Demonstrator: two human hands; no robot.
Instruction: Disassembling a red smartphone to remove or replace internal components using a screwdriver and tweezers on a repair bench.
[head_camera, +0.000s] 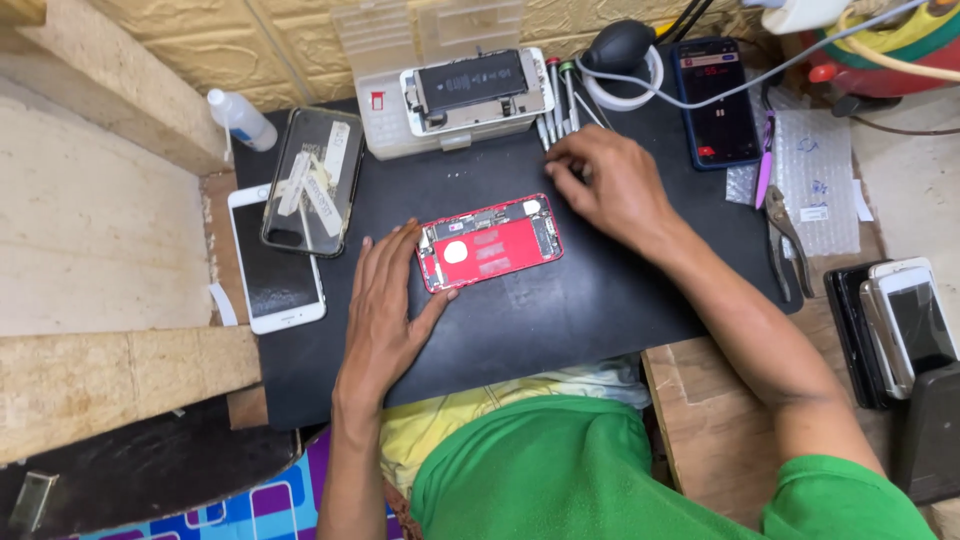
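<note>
1. On the black rectangular work mat (520, 310), near its centre, lies the opened red phone housing (489, 241), inner side up, with small boards and a white round patch showing.
2. Its long axis runs left to right, tilted slightly, the right end farther from the person.
3. Left hand (385, 305): palm down, flat on the mat, fingers extended and a little spread. It lies at the housing's left end; the thumb touches the near lower corner and the fingertips reach the left edge. Nothing is clamped.
4. Right hand (610, 185): well apart from the housing, up and to its right, forearm crossing the mat diagonally. The fingers are curled together at the row of slim metal screwdrivers (560, 100); whether they grip one cannot be told.
5. Nearer hand to the housing: left.
6. Behind the screwdrivers, a clear plastic parts box (385, 115) carries a second opened phone (475, 90).
</note>
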